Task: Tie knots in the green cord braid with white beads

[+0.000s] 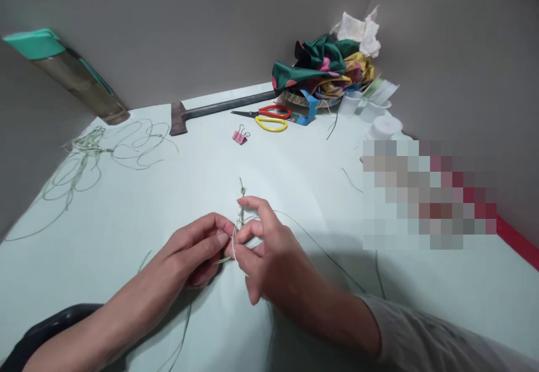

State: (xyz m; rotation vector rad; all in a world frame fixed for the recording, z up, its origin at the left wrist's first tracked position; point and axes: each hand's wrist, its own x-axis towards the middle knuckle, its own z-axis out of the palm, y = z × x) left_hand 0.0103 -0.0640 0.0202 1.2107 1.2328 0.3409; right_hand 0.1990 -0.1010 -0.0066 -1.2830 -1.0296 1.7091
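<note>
Near the middle of the table, my left hand [197, 248] pinches thin pale green cords [223, 260] between thumb and fingers. My right hand [263, 246] is closed on the same cords from the other side, its index finger reaching up along a short knotted length [240, 215]. A small loop tops that knotted piece, with a thin dark tip beyond it. Loose cord ends trail to the right under my right forearm and down below my left hand. Just where the fingertips meet, the strands are partly hidden.
Behind my hands lie a pink binder clip [240, 136], scissors [269, 118] with red and yellow handles, and a hammer [178, 119]. Tangled cord [90, 147] spreads at left beside a green-topped container [71, 72]. Patterned cloth [324, 63] and white spools [385, 127] stand back right. A blurred patch covers the right.
</note>
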